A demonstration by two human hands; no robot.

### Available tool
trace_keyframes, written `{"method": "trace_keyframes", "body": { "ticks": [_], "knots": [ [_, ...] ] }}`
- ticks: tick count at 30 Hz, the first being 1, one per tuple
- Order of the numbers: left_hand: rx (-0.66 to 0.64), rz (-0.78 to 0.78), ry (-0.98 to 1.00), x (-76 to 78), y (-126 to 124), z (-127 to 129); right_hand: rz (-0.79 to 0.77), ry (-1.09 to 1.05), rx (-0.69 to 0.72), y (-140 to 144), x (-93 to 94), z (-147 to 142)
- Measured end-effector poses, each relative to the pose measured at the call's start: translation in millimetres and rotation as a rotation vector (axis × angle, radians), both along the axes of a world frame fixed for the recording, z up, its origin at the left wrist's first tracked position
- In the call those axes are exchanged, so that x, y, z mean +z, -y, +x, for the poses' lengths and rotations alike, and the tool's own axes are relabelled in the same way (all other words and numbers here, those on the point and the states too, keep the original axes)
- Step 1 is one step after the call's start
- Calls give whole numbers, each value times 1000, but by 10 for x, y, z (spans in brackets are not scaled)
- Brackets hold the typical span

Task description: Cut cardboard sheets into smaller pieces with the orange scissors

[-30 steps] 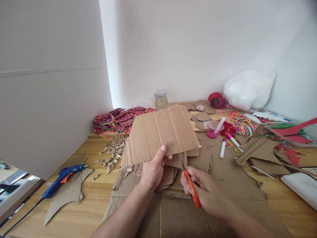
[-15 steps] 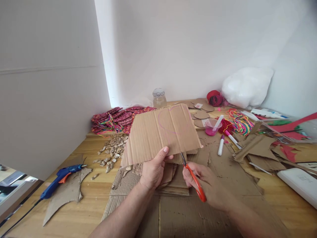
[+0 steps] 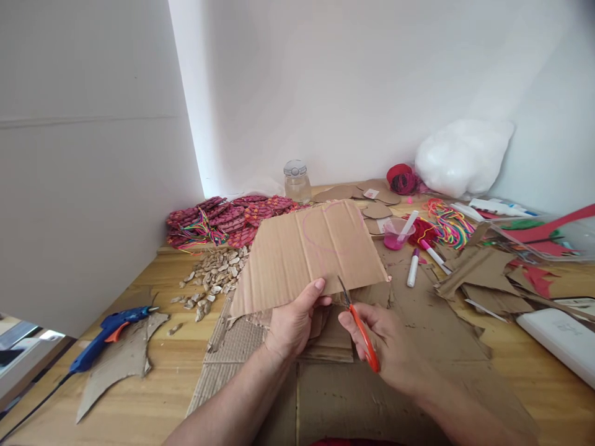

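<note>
Cardboard sheet (image 3: 307,254) held tilted above table (image 3: 153,390), near edge pinched by left hand (image 3: 292,322); right hand (image 3: 388,347) fingers closed through orange scissors (image 3: 360,325), blades at sheet's near edge; blue glue gun (image 3: 105,334) far left

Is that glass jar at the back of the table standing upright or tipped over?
Upright. The glass jar stands on its base by the wall, its lid on top.

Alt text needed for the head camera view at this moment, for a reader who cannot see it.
The left hand holds up a cardboard sheet with a pink heart outline, while the right hand brings orange-handled scissors to its lower edge. Around them on the wooden table lie cardboard scraps, a blue glue gun, markers and bright cords.
</note>
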State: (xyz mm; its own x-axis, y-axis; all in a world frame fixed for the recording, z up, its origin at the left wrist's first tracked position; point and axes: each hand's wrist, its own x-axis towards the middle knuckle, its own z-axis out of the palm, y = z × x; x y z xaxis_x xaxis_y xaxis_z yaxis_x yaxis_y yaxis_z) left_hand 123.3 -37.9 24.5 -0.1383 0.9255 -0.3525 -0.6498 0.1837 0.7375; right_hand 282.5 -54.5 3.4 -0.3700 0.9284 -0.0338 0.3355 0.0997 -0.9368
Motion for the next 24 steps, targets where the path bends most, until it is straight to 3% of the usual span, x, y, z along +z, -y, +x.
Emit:
{"method": "trace_keyframes", "body": {
  "ticks": [5,12,17,24],
  "knots": [
    [1,2,86,-26,17,35,-25,-46,22,18,-15,-7],
    [-45,114,-61,-75,101,72,-72,-105,31,62,-36,5],
    [-109,121,-84,-66,138,88,-69,-124,32,72,-66,-1],
    [-53,50,-19,-11,120,58,-153,-180,-25,93,-104,-34]
  ]
}}
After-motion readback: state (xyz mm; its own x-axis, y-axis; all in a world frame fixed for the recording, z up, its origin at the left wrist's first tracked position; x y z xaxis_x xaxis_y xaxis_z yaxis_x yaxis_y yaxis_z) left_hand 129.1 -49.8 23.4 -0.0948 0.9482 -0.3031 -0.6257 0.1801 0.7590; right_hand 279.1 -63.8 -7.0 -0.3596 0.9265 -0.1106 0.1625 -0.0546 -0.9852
